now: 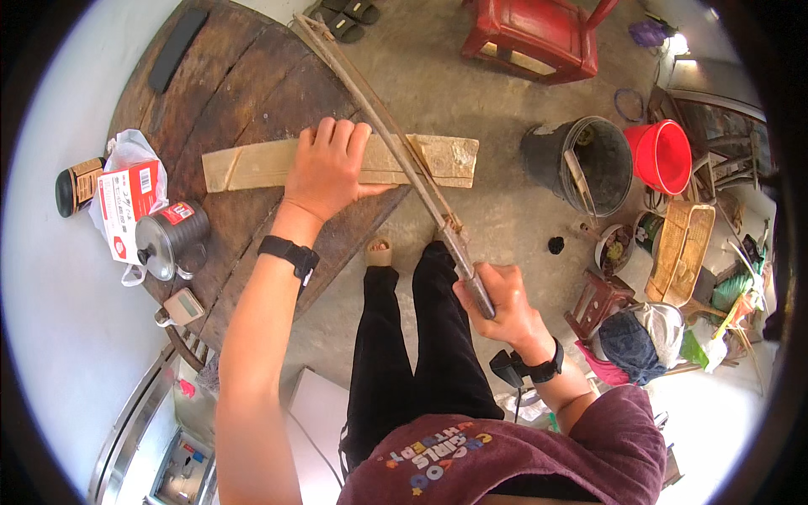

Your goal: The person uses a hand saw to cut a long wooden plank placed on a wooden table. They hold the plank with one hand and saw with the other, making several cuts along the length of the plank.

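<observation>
A pale, worn wooden board (pixel 252 166) lies across the dark wooden table, its right end jutting past the edge. My left hand (pixel 326 168) grips the board near its middle, fingers over the far edge and thumb stretched along the near side. My right hand (pixel 502 307) is wrapped round the near end of a long, narrow frame saw (pixel 370 105). The saw slants from far left to near right and crosses the board just right of my left hand. Whether its blade sits in a cut cannot be made out.
On the table (pixel 244 93) are a long black object (pixel 178 50), a red-and-white box (pixel 130 198), a lidded pot (pixel 172 240) and a brown-labelled jar (pixel 78 187). A black bucket (pixel 602 168), a red bucket (pixel 665 156) and a red chair (pixel 534 38) stand on the floor.
</observation>
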The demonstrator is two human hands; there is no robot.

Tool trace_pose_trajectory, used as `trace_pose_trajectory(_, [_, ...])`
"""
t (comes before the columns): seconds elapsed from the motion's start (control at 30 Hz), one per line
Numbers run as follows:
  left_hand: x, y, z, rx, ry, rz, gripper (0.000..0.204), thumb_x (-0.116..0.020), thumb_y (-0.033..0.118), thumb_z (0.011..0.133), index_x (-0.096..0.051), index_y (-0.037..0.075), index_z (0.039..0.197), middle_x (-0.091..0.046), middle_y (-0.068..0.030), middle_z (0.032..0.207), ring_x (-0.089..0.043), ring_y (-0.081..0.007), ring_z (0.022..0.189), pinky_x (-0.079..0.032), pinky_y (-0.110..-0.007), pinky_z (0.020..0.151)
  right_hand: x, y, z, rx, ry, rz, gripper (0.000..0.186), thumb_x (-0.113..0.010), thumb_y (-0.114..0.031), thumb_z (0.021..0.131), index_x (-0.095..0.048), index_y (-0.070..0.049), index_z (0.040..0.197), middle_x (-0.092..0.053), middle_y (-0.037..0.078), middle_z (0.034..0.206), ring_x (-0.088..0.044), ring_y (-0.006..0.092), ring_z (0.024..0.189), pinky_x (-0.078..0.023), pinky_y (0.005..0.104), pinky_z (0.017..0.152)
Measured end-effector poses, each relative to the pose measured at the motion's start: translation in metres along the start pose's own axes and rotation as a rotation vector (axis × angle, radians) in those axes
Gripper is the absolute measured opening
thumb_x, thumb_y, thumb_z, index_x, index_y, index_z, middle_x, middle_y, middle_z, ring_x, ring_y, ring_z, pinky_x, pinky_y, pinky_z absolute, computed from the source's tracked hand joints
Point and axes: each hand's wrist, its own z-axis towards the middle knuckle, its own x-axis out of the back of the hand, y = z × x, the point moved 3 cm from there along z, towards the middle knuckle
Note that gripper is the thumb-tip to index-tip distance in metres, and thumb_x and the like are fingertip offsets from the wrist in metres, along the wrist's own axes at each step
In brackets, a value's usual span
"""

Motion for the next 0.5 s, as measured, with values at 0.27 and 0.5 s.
trace_pose_trajectory(0.27, [-0.004,0.001,-0.002,0.068,-0.028,0.07,0.084,-0.085,0.058,0.059,-0.063,0.001,0.116,-0.053,-0.01,0.107,-0.051,-0.028,0.104,-0.045,-0.041,0.085,-0.004,-0.003,0.009,0.082,0.058,-0.122,0.022,-0.075,-0.006,0.078,-0.053,-0.002,0.078,-0.054,0.016,0.065,-0.056,0.0401,0.057,-0.043,0.0451,0.051])
trace_pose_trajectory(0.5, [-0.005,0.002,0.001,0.149,-0.053,0.044,0.086,-0.084,0.058,0.062,-0.061,0.002,0.124,-0.054,-0.01,0.107,-0.051,-0.0282,0.106,-0.046,-0.04,0.085,0.018,-0.021,-0.023,0.026,-0.001,-0.182,0.024,-0.075,-0.006,0.07,-0.055,-0.001,0.083,-0.056,0.016,0.069,-0.058,0.0391,0.062,-0.046,0.0459,0.055])
